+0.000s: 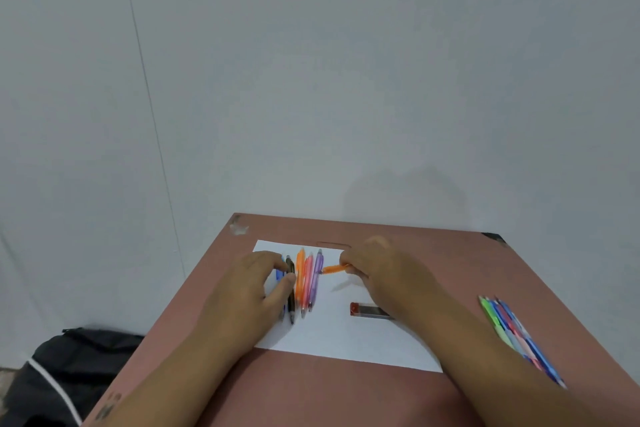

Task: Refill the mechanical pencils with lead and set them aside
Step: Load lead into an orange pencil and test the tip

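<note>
Several mechanical pencils lie side by side on a white sheet of paper [346,340]: blue [279,276], black [291,302], orange [300,274], pink [307,284] and purple [316,274]. My left hand [256,291] rests over the blue and black ones, fingers and thumb curled at the black pencil. My right hand [381,270] pinches another orange pencil [334,268], held roughly level just right of the row. A lead case [369,310] with a red cap lies on the paper near my right wrist.
A second group of pencils [516,336], green, blue and pink, lies on the brown table [346,399] at the right edge. A black bag [69,374] sits on the floor at the left. A white wall stands right behind the table.
</note>
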Available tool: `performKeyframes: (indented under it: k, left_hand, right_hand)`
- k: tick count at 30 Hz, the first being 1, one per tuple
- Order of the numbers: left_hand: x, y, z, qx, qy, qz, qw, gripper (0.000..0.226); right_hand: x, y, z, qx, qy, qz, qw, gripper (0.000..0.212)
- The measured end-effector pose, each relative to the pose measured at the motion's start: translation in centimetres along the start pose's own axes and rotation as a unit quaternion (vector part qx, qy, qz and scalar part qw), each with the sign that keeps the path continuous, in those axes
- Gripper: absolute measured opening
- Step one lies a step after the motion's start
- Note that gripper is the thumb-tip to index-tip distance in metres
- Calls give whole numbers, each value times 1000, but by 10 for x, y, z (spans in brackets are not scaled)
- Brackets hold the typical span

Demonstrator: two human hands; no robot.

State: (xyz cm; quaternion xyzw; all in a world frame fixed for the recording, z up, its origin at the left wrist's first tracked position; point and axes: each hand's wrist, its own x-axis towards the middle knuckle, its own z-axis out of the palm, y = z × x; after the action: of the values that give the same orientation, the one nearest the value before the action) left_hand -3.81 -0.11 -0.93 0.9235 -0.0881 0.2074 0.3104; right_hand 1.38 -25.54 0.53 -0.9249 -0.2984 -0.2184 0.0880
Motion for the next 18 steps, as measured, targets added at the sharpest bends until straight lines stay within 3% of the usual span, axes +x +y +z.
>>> performKeyframes:
  k: [3, 7, 10, 12, 15, 18]
  left_hand:
    - [7, 15, -6, -38, -4, 30, 999, 25]
    - [35, 41, -2, 81, -30, 148, 985, 46]
    - [63, 54, 6, 112, -73, 206, 969, 30]
    - [75, 55, 11, 91, -119, 204, 967, 23]
    - [83, 43, 19, 45, -112, 167, 978, 16]
    - [82, 22, 27, -42, -81, 83, 992, 13]
  right_hand:
    - [-6, 2, 8, 36, 67, 10, 997, 17]
    - [-10, 0, 11, 112, 136, 50, 983, 21]
    - [-10, -4, 4, 178, 179, 66, 965, 14]
    - [-12, -6, 1, 224, 169, 111, 953, 14]
    - [-15, -2, -7, 347, 145, 251, 892, 21]
    - [-14, 2, -17, 509, 162, 328, 779, 21]
